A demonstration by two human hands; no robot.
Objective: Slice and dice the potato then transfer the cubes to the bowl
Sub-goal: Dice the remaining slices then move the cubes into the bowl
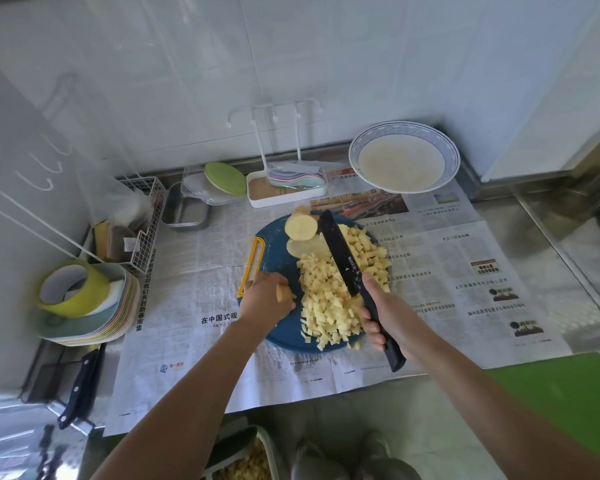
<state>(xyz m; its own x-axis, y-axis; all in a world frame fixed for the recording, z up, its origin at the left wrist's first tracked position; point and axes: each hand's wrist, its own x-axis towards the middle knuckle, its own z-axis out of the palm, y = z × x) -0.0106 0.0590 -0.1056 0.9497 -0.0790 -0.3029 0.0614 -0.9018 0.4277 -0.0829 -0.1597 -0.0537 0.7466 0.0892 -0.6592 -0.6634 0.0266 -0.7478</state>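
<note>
Newspaper (447, 271) is spread over the steel counter and lies under everything in the work area. On it sits a round blue cutting board (278, 244) with a yellow handle on its left edge. Behind and to the right of the board, well apart from it, stands a white bowl (404, 125) with a blue-patterned rim, holding something pale and whitish. A wide heap of potato cubes (326, 299) covers the right and near parts of the board. A long black knife (340, 254) lies slantwise over the heap, tip pointing away from the person. The right hand (378, 313) has its fingers wrapped around the knife's handle. The left hand (265, 299), at the board's left edge, curls its fingers round a small potato piece (283, 293). A cut potato half (301, 227) stands at the far side of the board, with a flat potato slice (297, 247) just in front of it.
</note>
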